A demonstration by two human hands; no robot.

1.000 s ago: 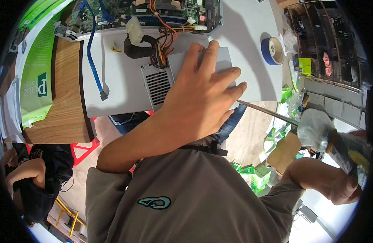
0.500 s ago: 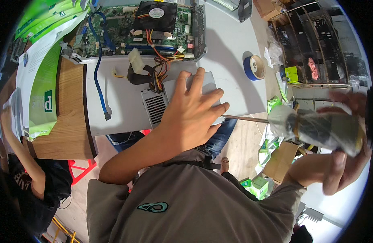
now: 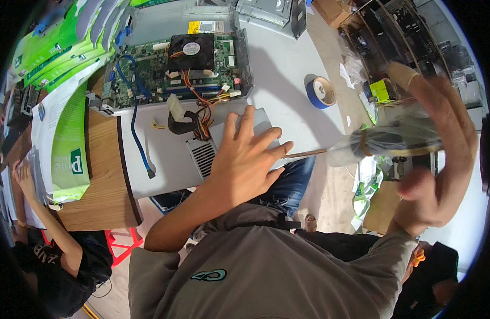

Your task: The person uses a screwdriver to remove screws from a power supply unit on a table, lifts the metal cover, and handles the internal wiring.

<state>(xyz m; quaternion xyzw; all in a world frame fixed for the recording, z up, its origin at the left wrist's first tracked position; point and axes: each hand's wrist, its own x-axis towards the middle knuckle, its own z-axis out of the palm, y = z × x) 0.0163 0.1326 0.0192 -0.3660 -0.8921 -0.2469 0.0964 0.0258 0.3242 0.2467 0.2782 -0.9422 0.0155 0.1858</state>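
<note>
the left hand lies flat and wide open, fingers spread, palm down on the grey power supply box, gripping nothing; the box sits on the white table just in front of the open computer case, and a bundle of red, yellow and black wires runs from the box back into that case. inside the case lie a green motherboard and a black cooling fan, and a blue cable trails out of the case to the left of the box, its end resting on the table. the right hand, blurred, is raised well to the right of the box, its fingers curled around the handle of a screwdriver; the thin metal shaft points back toward the box and its tip ends close to the left hand's fingertips. a roll of blue tape lies on the table to the right of the case. green and white packages are stacked to the left of the case, over a wooden surface.
</note>
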